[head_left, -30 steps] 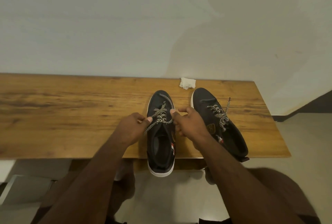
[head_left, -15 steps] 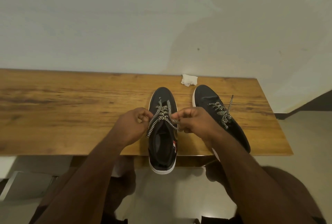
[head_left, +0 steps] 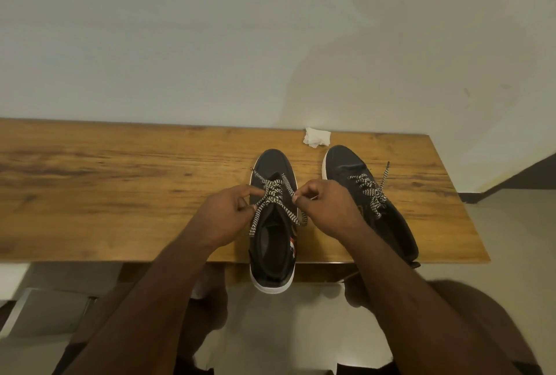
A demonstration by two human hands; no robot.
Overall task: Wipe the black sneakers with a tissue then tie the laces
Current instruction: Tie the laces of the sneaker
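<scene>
Two black sneakers with white soles stand toes-away on a wooden table (head_left: 120, 182). The left sneaker (head_left: 272, 248) overhangs the near edge with its heel. Its black-and-white laces (head_left: 275, 194) cross over the tongue. My left hand (head_left: 225, 218) pinches the lace on the shoe's left side, and my right hand (head_left: 328, 209) pinches the lace on its right side. The right sneaker (head_left: 349, 164) lies beside it, partly hidden by my right forearm, its laces (head_left: 370, 191) lying in a loose bunch. A crumpled white tissue (head_left: 316, 137) sits by the wall behind the shoes.
A plain pale wall rises right behind the table. The table's right end lies just past the right sneaker, with light floor (head_left: 517, 224) beyond. Below the near edge I see glossy floor and my knees.
Both hands have drawn slightly apart and the laces now cross wider over the left sneaker's tongue. The view has shifted a little; the shoes and tissue stay put.
</scene>
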